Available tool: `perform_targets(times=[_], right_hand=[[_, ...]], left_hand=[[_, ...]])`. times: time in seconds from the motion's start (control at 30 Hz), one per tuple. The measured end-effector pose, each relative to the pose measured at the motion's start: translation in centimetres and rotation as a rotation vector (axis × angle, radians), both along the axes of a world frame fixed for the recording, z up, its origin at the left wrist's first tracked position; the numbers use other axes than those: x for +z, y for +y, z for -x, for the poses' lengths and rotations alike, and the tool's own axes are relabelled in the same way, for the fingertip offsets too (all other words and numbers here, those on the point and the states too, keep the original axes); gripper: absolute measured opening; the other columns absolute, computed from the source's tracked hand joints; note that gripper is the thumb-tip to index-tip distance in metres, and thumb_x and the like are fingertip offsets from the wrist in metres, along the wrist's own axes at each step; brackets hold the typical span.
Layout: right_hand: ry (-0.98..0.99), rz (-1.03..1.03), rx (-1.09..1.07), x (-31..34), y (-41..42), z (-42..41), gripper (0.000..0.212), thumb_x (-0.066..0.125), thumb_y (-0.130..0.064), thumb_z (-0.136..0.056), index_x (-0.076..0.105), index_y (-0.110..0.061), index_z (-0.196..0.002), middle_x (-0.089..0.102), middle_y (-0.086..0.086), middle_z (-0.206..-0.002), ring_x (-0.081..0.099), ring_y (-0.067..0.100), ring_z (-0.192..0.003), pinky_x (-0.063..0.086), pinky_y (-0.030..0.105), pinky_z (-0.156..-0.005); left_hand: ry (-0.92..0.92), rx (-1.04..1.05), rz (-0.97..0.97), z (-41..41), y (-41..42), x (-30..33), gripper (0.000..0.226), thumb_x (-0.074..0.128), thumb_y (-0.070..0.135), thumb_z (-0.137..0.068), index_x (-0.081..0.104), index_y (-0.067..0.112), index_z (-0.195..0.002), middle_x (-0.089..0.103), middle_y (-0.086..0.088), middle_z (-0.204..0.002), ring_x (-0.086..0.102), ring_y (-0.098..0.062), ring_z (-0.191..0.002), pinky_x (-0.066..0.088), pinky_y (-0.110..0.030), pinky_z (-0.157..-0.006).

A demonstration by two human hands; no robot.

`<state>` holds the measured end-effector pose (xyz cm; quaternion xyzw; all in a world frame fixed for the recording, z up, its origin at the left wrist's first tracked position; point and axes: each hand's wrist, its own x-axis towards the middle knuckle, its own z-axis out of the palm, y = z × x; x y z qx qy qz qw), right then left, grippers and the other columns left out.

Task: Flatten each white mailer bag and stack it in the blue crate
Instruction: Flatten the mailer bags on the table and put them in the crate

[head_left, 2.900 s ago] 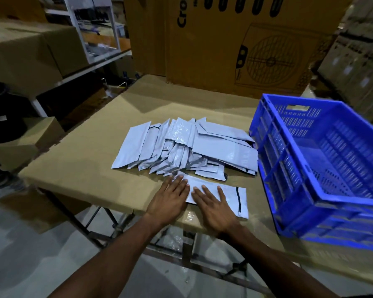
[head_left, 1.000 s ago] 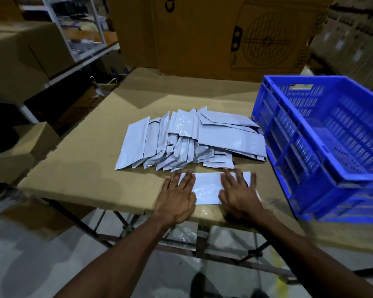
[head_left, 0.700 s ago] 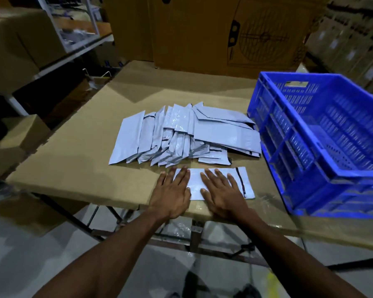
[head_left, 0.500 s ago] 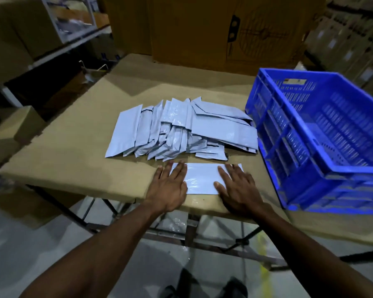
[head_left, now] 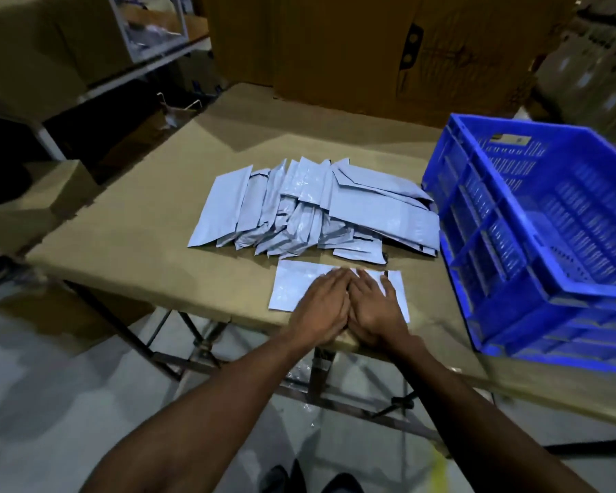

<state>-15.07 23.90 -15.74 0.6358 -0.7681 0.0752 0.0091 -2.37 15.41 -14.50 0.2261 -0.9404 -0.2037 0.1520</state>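
One white mailer bag (head_left: 292, 288) lies flat near the table's front edge. My left hand (head_left: 322, 309) and my right hand (head_left: 376, 307) press on its middle side by side, fingers straight and touching each other. Behind it a loose pile of several white mailer bags (head_left: 317, 208) fans across the table. The blue crate (head_left: 534, 240) stands at the right on the table, and its inside looks bare of mailers.
The table is covered with brown cardboard (head_left: 128, 236). A large cardboard box (head_left: 370, 48) stands behind it. More boxes and a metal shelf (head_left: 150, 33) are at the left. The table's front edge runs just under my wrists.
My hands, which were spread to the two ends of the flat mailer half a second ago, have slid together to its middle. The pile and the crate have not moved.
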Motion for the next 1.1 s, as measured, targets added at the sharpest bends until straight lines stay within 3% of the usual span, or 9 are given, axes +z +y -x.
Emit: perform_targets(times=[0.1,0.33,0.5,0.6,0.67,0.77,0.93,1.0,1.1], right_hand=[[0.010,-0.033,-0.061,0.4,0.7,0.7,0.056,0.030,-0.042,-0.097,0.055,-0.014,-0.138,0.053,0.004,-0.144,0.051,0.032,-0.131,0.035,0.054,-0.108],[-0.029,-0.135,-0.216,0.4,3.2,2.9,0.088,-0.010,-0.069,-0.089,0.017,-0.020,-0.157,0.015,0.003,-0.164,0.010,0.024,-0.151,0.015,0.047,-0.119],[0.029,-0.082,-0.229,1.6,1.2,0.1,0.068,0.018,-0.044,-0.097,0.034,-0.003,-0.149,0.033,0.014,-0.157,0.025,0.032,-0.147,0.010,0.064,-0.115],[-0.068,-0.028,-0.034,1.1,-0.7,-2.0,0.075,0.007,-0.054,-0.101,0.038,-0.007,-0.149,0.039,0.009,-0.154,0.032,0.029,-0.145,0.011,0.064,-0.116],[-0.124,-0.096,-0.076,0.3,-0.7,-1.5,0.090,-0.008,-0.069,-0.091,0.027,-0.016,-0.155,0.027,0.006,-0.161,0.022,0.027,-0.149,0.008,0.055,-0.119],[-0.063,-0.147,-0.196,0.2,0.8,0.7,0.082,0.004,-0.074,-0.090,0.012,-0.027,-0.157,0.010,0.008,-0.165,0.008,0.025,-0.151,0.005,0.046,-0.120],[-0.109,-0.197,-0.264,1.4,3.0,1.9,0.100,0.023,-0.083,-0.084,-0.002,-0.018,-0.156,-0.003,0.004,-0.165,-0.007,0.024,-0.151,-0.001,0.059,-0.116],[-0.052,-0.081,-0.139,1.3,3.5,1.7,0.093,0.038,-0.076,-0.086,0.016,-0.017,-0.155,0.012,0.006,-0.163,0.003,0.028,-0.151,0.008,0.063,-0.115],[-0.074,0.145,0.070,1.0,3.5,1.6,0.050,0.054,-0.055,-0.092,0.056,-0.020,-0.128,0.041,0.007,-0.153,0.029,0.028,-0.146,0.033,0.058,-0.107]], left_hand=[[-0.193,0.088,0.091,0.0,-0.3,-0.2,0.075,0.001,0.043,-0.096,0.033,0.010,-0.155,0.037,-0.009,-0.161,0.029,-0.022,-0.150,0.016,-0.038,-0.124],[-0.393,0.219,0.142,-3.2,-2.9,-1.0,0.068,0.010,0.053,-0.098,0.016,0.029,-0.161,0.010,0.004,-0.169,0.005,-0.023,-0.155,0.007,-0.045,-0.124],[-0.430,0.249,0.165,-3.2,-3.1,-1.4,0.064,0.012,0.054,-0.101,0.009,0.033,-0.161,0.004,0.004,-0.170,-0.004,-0.028,-0.155,0.005,-0.049,-0.123],[-0.434,0.255,0.166,-3.3,-3.1,-1.4,0.070,0.003,0.057,-0.095,0.012,0.034,-0.161,0.005,0.006,-0.170,-0.004,-0.033,-0.155,0.005,-0.050,-0.123],[-0.431,0.261,0.162,-3.5,-3.0,-1.4,0.068,0.007,0.058,-0.097,0.010,0.035,-0.161,0.003,0.007,-0.170,-0.004,-0.036,-0.154,0.005,-0.052,-0.123],[-0.421,0.258,0.144,-3.6,-3.0,-1.1,0.064,0.016,0.057,-0.102,0.005,0.035,-0.161,-0.002,0.007,-0.170,-0.006,-0.039,-0.154,0.003,-0.054,-0.123],[-0.418,0.228,0.135,-3.7,-3.2,-1.3,0.066,0.013,0.058,-0.101,0.002,0.034,-0.161,-0.006,0.006,-0.170,-0.008,-0.039,-0.153,0.001,-0.054,-0.123],[-0.415,0.213,0.142,-3.6,-3.5,-1.5,0.067,0.010,0.058,-0.099,0.004,0.033,-0.162,-0.004,0.005,-0.170,-0.008,-0.039,-0.154,0.001,-0.055,-0.123],[-0.422,0.171,0.138,-3.5,-4.1,-1.5,0.068,0.010,0.059,-0.100,0.002,0.033,-0.162,-0.004,0.005,-0.170,-0.009,-0.039,-0.154,-0.002,-0.057,-0.122]])
